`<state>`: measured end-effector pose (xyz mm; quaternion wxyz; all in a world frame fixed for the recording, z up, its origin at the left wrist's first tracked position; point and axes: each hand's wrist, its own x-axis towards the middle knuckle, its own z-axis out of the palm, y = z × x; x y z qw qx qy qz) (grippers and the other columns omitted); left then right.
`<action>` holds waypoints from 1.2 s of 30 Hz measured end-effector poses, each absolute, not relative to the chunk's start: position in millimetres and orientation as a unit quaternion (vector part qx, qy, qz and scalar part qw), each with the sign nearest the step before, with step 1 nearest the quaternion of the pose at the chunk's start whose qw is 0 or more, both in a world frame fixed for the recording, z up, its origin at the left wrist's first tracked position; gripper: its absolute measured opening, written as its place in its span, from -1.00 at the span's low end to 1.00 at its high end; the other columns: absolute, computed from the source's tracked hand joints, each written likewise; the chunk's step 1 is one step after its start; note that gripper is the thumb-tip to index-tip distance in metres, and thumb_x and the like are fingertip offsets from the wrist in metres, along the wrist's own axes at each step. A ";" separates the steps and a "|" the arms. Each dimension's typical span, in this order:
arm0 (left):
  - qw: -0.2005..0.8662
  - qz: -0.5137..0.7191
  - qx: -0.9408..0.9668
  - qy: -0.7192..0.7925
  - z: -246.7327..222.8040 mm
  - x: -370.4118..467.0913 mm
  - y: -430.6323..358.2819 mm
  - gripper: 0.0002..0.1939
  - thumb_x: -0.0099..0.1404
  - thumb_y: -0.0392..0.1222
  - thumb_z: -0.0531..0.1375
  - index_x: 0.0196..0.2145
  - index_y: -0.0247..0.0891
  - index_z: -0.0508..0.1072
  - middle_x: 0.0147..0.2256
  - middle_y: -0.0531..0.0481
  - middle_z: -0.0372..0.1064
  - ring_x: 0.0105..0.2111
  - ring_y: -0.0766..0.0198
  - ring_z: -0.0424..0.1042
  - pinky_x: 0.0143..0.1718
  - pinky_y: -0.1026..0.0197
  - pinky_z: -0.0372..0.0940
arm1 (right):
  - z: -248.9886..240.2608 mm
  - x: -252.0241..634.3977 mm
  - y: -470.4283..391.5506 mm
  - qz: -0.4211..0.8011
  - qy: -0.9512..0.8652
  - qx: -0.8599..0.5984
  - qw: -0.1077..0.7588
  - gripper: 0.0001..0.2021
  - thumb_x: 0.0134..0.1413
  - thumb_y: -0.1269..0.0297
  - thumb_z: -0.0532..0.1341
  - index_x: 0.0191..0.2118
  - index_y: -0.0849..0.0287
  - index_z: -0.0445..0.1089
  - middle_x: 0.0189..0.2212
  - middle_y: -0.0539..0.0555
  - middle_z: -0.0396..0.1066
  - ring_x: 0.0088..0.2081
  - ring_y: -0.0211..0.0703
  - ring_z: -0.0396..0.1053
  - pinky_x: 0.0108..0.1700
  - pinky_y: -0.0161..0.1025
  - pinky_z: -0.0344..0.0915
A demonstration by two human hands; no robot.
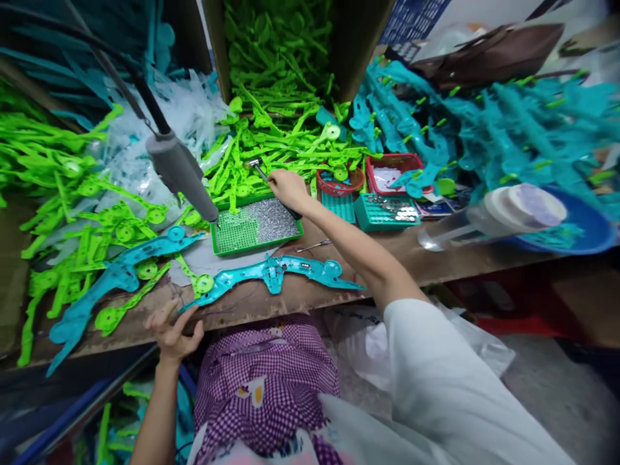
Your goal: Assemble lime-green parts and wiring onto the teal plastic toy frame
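Brown wood formed the long tabletop, with a broad heap of lime-green plastic pieces toward its rear. Near the front edge lay a long, bow-shaped turquoise plastic shell, its inner side facing up. A grey, pen-shaped power driver hung at the left, its tip near a corner of the shallow green plastic tray. The left hand had its grip spread, fingertips at the shell's left tip; whether they pressed on it could not be told. The right hand reached over the tray's far side, its grip closed around a dark-handled, hammer-like metal tool. Smallest were the silvery metal bits in the tray. A knock from the forearm or handle could scatter them, and a careless left-hand nudge could push the shell over the edge.
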<state>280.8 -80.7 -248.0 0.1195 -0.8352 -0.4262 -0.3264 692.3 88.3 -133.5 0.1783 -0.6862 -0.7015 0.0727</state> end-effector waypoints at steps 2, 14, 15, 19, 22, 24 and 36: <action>0.120 -0.322 -0.842 -0.416 -249.1 280.2 -80.9 -0.66 0.04 -0.10 0.34 -0.16 -0.03 0.57 -0.03 -0.18 0.30 -0.05 -0.09 0.30 0.03 -0.18 0.13 | -136.5 680.0 91.3 0.060 -0.710 -0.677 0.183 -0.64 0.24 0.24 0.15 0.11 0.21 0.35 0.07 0.23 0.40 0.07 0.13 0.33 0.06 0.04 0.23; 0.109 -0.349 -0.837 -0.407 -244.6 282.7 -79.1 -0.62 0.04 -0.14 0.36 -0.13 -0.03 0.55 -0.05 -0.22 0.29 -0.01 -0.13 0.30 -0.01 -0.23 0.21 | -83.7 685.5 90.0 0.118 -0.733 -0.574 0.345 -0.68 0.30 0.05 0.10 -0.10 0.23 0.36 -0.11 0.10 0.39 -0.05 -0.12 0.35 0.05 -0.05 0.28; 0.091 -0.352 -0.836 -0.410 -245.7 281.3 -78.1 -0.61 0.05 -0.14 0.36 -0.11 -0.03 0.54 -0.04 -0.23 0.27 0.01 -0.15 0.28 0.00 -0.26 0.20 | -76.4 691.7 75.1 0.135 -0.728 -0.567 0.362 -0.66 0.28 0.02 0.11 -0.12 0.23 0.36 -0.12 0.08 0.40 -0.04 -0.12 0.36 0.04 -0.05 0.29; 0.044 -0.379 -0.823 -0.420 -242.2 278.9 -79.0 -0.52 0.07 -0.13 0.34 -0.01 -0.04 0.47 0.04 -0.25 0.17 0.14 -0.25 0.17 0.04 -0.33 0.17 | -68.7 712.9 -27.3 0.166 -0.675 -0.581 0.424 -0.66 0.23 -0.05 0.13 -0.10 0.12 0.38 0.02 0.09 0.40 0.09 -0.05 0.35 0.07 -0.01 0.33; 0.071 -0.413 -0.783 -0.459 -226.6 290.3 -88.6 -0.44 0.10 -0.14 0.33 0.08 -0.04 0.40 0.12 -0.26 0.10 0.19 -0.26 0.11 0.07 -0.36 0.16 | -86.6 721.1 -125.1 0.163 -0.620 -0.639 0.424 -0.74 0.24 0.01 0.12 -0.10 0.01 0.39 0.11 0.13 0.37 0.18 0.02 0.32 0.16 0.06 0.31; 0.077 -0.440 -0.756 -0.479 -210.2 310.5 -96.3 -0.45 0.15 -0.19 0.30 0.11 -0.04 0.37 0.12 -0.24 0.11 0.19 -0.22 0.13 0.10 -0.34 0.17 | -104.1 722.4 -182.2 0.152 -0.590 -0.679 0.410 -0.81 0.24 0.10 0.14 -0.09 -0.02 0.39 0.12 0.17 0.38 0.18 0.04 0.34 0.17 0.08 0.33; -0.234 -0.115 -0.945 -0.200 -156.0 556.6 -62.6 -0.45 0.25 -0.04 0.29 0.16 -0.17 0.31 0.19 -0.21 0.22 0.26 -0.12 0.09 0.19 -0.21 0.07 | -172.0 744.1 -215.4 0.202 -0.629 -0.679 0.320 -0.79 0.29 0.25 0.08 -0.05 0.05 0.40 0.15 0.17 0.38 0.18 -0.04 0.35 0.21 0.05 0.31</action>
